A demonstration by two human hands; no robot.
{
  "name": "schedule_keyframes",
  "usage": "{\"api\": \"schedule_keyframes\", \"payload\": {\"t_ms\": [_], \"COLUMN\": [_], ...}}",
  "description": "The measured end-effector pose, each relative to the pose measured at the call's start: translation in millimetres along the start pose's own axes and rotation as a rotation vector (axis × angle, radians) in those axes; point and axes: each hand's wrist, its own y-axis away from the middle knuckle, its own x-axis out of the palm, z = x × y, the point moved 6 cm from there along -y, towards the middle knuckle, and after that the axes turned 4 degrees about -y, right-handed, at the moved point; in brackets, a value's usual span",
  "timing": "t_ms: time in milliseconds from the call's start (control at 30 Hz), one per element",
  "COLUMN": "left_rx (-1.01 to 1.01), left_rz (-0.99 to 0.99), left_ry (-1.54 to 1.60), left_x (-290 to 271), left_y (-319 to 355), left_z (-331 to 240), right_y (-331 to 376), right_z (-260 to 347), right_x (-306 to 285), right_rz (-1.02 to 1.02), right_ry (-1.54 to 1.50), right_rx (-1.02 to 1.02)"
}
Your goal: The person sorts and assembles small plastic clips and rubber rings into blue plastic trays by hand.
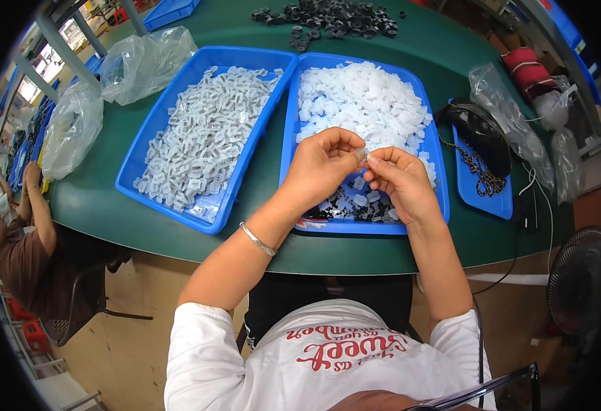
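My left hand [322,166] and my right hand [402,179] meet above the right-hand blue tray [443,185]. Between their pinched fingertips is a small pale plastic piece [364,155], mostly covered by the fingers. Beneath and beyond the hands, a heap of white plastic pieces [362,96] fills the far part of that tray. Small black parts [341,207] mixed with white pieces lie in its near end. To the left, a second blue tray [126,171] holds many greyish translucent plastic parts [208,127].
Black parts [334,18] are heaped at the green table's [266,250] far side. Clear plastic bags [146,61] lie to the left. A black bag [482,133] with a chain rests on a small blue tray [478,195]. A fan [581,277] stands right; another person [23,253] sits left.
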Motion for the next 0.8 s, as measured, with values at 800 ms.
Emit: {"api": "schedule_keyframes", "payload": {"t_ms": [800], "left_rx": [-0.144], "left_rz": [0.066], "left_ry": [0.132], "left_x": [-1], "left_y": [-2], "left_z": [8], "right_y": [0], "right_z": [0], "right_x": [-1], "right_rz": [-0.005], "right_ry": [0.064], "right_rx": [-0.135]}}
